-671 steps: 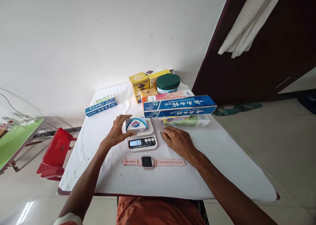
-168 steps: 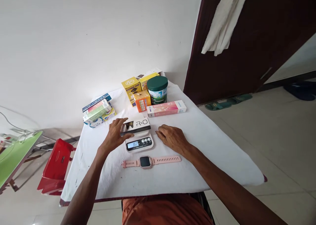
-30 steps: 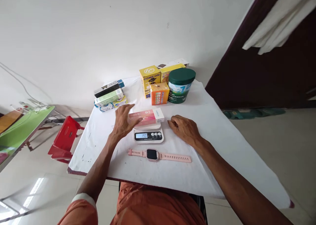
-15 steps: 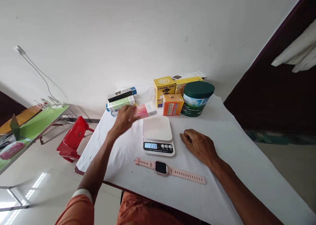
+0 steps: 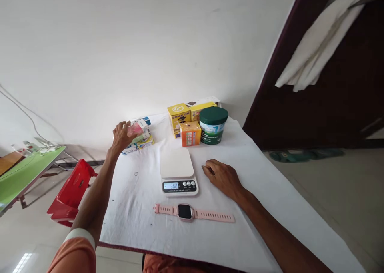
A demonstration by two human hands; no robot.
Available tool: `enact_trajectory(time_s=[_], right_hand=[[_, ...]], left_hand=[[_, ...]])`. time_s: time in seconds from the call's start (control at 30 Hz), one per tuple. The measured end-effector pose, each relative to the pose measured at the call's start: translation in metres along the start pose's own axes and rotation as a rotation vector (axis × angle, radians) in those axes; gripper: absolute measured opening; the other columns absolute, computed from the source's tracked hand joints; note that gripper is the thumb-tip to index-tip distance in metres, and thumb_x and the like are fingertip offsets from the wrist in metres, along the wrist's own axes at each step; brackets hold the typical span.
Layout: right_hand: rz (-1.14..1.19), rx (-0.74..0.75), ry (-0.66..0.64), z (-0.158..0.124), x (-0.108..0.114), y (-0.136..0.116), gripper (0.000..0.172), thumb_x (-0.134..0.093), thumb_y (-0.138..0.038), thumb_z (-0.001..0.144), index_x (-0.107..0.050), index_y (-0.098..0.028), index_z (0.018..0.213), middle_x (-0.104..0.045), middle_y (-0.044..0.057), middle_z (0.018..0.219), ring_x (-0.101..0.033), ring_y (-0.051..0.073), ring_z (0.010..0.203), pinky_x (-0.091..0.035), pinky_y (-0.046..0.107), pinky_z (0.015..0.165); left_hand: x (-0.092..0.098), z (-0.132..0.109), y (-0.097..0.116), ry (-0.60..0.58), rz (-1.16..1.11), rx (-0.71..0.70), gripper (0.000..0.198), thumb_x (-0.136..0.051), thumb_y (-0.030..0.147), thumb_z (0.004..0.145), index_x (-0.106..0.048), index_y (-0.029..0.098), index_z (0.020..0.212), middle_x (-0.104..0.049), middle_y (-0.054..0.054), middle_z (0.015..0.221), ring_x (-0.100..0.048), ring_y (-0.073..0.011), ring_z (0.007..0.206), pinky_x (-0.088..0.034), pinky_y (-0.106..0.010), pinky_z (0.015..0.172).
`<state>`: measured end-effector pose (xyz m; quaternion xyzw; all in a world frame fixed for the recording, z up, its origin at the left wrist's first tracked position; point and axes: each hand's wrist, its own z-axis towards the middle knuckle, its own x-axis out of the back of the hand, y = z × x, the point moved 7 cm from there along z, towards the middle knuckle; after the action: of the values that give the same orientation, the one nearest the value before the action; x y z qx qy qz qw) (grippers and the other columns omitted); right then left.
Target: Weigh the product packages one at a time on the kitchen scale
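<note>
At the back left of the table, my left hand is closed on a small pink-and-white box, which it holds at the top of a stack of small boxes. Whether the pink box rests on the stack I cannot tell. My right hand lies on the white cloth with its fingers curled in, just right of a white kitchen scale. Nothing lies on the scale's pan, and its display is lit. In front of the scale a pink-strapped smartwatch is stretched out flat.
Behind the scale stand yellow boxes, an orange packet and a green lidded tub. A red chair and a green-topped table are on the left. White cloth hangs at the upper right.
My left hand has carried the pink-and-white box from above the scale leftward to the box stack. The view has turned to the right. My right hand stays on the table.
</note>
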<state>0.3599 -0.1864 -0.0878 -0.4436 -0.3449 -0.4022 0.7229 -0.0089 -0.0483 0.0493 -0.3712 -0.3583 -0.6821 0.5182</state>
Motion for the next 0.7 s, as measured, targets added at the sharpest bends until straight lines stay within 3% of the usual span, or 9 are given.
enact_trajectory(time_s=[0.07,0.13,0.23,0.33,0.4,0.47,0.53,0.63,0.7], right_hand=[[-0.009,-0.022,-0.030,0.001,0.000,-0.001,0.030,-0.045,-0.027,0.099,-0.056,-0.021,0.072,-0.069,0.004,0.079,-0.061,0.017,0.068,-0.032,0.030,0.063],[-0.011,-0.041,-0.047,0.001,0.000,-0.002,0.030,-0.045,-0.026,0.099,-0.057,-0.021,0.072,-0.070,0.005,0.081,-0.061,0.017,0.070,-0.032,0.030,0.064],[-0.016,-0.063,-0.065,0.001,0.001,-0.002,0.030,-0.046,-0.025,0.099,-0.058,-0.021,0.072,-0.070,0.005,0.082,-0.061,0.017,0.071,-0.032,0.030,0.064],[-0.014,-0.060,-0.077,0.001,0.002,-0.004,0.029,-0.046,-0.024,0.098,-0.058,-0.020,0.072,-0.070,0.004,0.082,-0.060,0.016,0.070,-0.032,0.029,0.064],[-0.007,-0.056,-0.076,0.000,0.002,-0.004,0.029,-0.045,-0.024,0.098,-0.058,-0.020,0.073,-0.070,0.004,0.082,-0.060,0.016,0.069,-0.031,0.029,0.064],[-0.005,-0.049,-0.066,0.000,0.002,-0.003,0.030,-0.045,-0.026,0.099,-0.058,-0.020,0.072,-0.070,0.005,0.081,-0.060,0.016,0.068,-0.031,0.030,0.063],[-0.007,-0.039,-0.049,0.000,0.001,-0.002,0.032,-0.045,-0.028,0.099,-0.058,-0.020,0.071,-0.069,0.005,0.080,-0.059,0.017,0.067,-0.030,0.030,0.062],[0.001,-0.021,-0.036,0.000,-0.001,-0.001,0.032,-0.045,-0.028,0.098,-0.058,-0.020,0.070,-0.068,0.006,0.078,-0.058,0.017,0.066,-0.029,0.030,0.062],[0.006,-0.015,-0.029,0.000,-0.002,0.000,0.031,-0.046,-0.029,0.097,-0.058,-0.020,0.069,-0.067,0.006,0.077,-0.057,0.017,0.065,-0.028,0.031,0.061]], left_hand=[[0.006,-0.001,0.030,0.062,-0.038,-0.097,0.068,-0.073,0.045,0.087,-0.051,0.019,0.145,-0.052,-0.021,0.145,-0.048,-0.0387,0.134,-0.040,-0.056,0.110],[0.004,-0.001,0.075,0.076,-0.118,-0.252,0.064,-0.070,0.047,0.090,-0.051,0.019,0.145,-0.054,-0.019,0.141,-0.051,-0.0354,0.132,-0.041,-0.053,0.110],[-0.019,0.000,0.148,-0.015,-0.225,-0.451,0.063,-0.068,0.048,0.093,-0.050,0.017,0.145,-0.057,-0.018,0.137,-0.055,-0.0319,0.126,-0.044,-0.049,0.107],[-0.049,0.005,0.199,-0.137,-0.243,-0.489,0.061,-0.066,0.048,0.094,-0.051,0.017,0.144,-0.057,-0.019,0.137,-0.057,-0.0326,0.123,-0.047,-0.048,0.100],[-0.061,0.007,0.213,-0.155,-0.247,-0.460,0.059,-0.065,0.049,0.095,-0.052,0.017,0.143,-0.057,-0.019,0.137,-0.056,-0.0331,0.123,-0.047,-0.048,0.099],[-0.060,0.004,0.210,-0.104,-0.264,-0.439,0.057,-0.061,0.049,0.097,-0.052,0.019,0.143,-0.056,-0.018,0.138,-0.055,-0.0321,0.125,-0.045,-0.047,0.101],[-0.045,-0.005,0.187,0.030,-0.259,-0.376,0.058,-0.059,0.050,0.098,-0.050,0.019,0.146,-0.054,-0.018,0.142,-0.050,-0.0317,0.132,-0.041,-0.049,0.108],[-0.008,-0.033,0.112,0.301,-0.149,-0.089,0.066,-0.059,0.055,0.096,-0.046,0.018,0.149,-0.048,-0.021,0.148,-0.042,-0.0355,0.140,-0.030,-0.055,0.117],[0.016,-0.059,0.054,0.400,-0.050,0.157,0.070,-0.057,0.056,0.096,-0.044,0.015,0.151,-0.046,-0.024,0.149,-0.041,-0.0384,0.139,-0.030,-0.058,0.116]])
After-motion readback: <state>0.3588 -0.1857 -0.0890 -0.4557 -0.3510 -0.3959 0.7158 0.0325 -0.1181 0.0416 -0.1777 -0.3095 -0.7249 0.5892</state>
